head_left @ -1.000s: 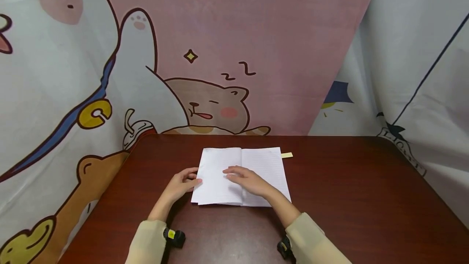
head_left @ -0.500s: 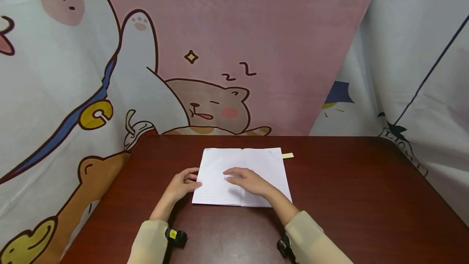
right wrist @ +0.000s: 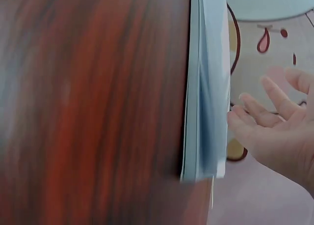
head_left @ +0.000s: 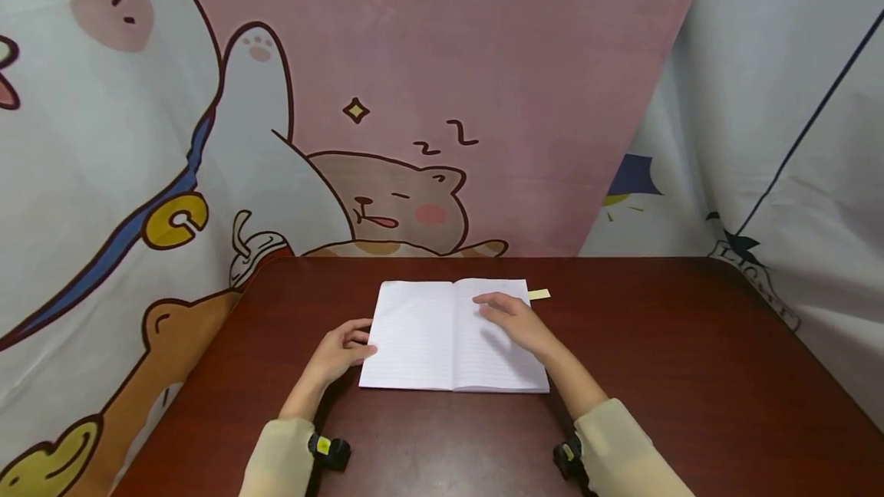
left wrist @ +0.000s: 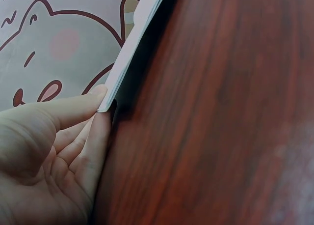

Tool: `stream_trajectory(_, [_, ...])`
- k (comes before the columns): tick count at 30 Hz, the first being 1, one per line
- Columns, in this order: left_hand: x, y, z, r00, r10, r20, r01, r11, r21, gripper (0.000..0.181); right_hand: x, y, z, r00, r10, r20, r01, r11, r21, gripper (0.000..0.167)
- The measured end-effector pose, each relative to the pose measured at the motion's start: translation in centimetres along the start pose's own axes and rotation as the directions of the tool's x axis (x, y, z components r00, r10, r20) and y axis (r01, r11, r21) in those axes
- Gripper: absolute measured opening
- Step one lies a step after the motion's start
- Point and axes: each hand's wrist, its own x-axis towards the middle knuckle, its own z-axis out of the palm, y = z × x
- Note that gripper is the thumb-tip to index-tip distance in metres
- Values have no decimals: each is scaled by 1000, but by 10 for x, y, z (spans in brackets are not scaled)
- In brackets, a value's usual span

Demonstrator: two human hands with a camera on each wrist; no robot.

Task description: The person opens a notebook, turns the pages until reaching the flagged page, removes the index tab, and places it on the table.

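An open notebook (head_left: pixel 414 336) with lined white pages lies on the dark red wooden table in the head view. My left hand (head_left: pixel 340 353) pinches its left edge; in the left wrist view the thumb (left wrist: pixel 78 109) lies on top and the fingers are underneath. Over the right page hovers my right hand (head_left: pixel 516 322), its fingers loosely extended and holding nothing. The right wrist view shows that hand (right wrist: pixel 279 126) just above the page, with the notebook's page edges (right wrist: pixel 206 87) slightly fanned. A yellow tab (head_left: pixel 539 294) sticks out from the notebook's upper right side.
The brown table (head_left: pixel 691 359) stretches out on both sides of the notebook. Behind it hangs a pink and white cloth (head_left: pixel 539 98) with cartoon animals. A black wrist camera (head_left: pixel 330 451) is strapped at the left sleeve, another camera (head_left: pixel 568 457) at the right.
My right hand has moved right, from above the left page to above the right page. The left page has settled flat. The left hand keeps its hold on the edge.
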Motion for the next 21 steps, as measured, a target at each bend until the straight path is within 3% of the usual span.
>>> stream_trajectory(9, [-2,0,-1,1000,4,0,-4,1000,11,51,-11,15,-34,984,151,-92,-151,988,5,40])
stream_trajectory(16, [-1,2,-1,1000,-1,-9,1,1000,15,50,-15,22,-47,971,233,-48,-221,959,177,43])
stream_trajectory(21, [-2,1,0,1000,-10,-4,10,1000,8,51,-17,25,-47,967,254,-35,-241,947,211,44])
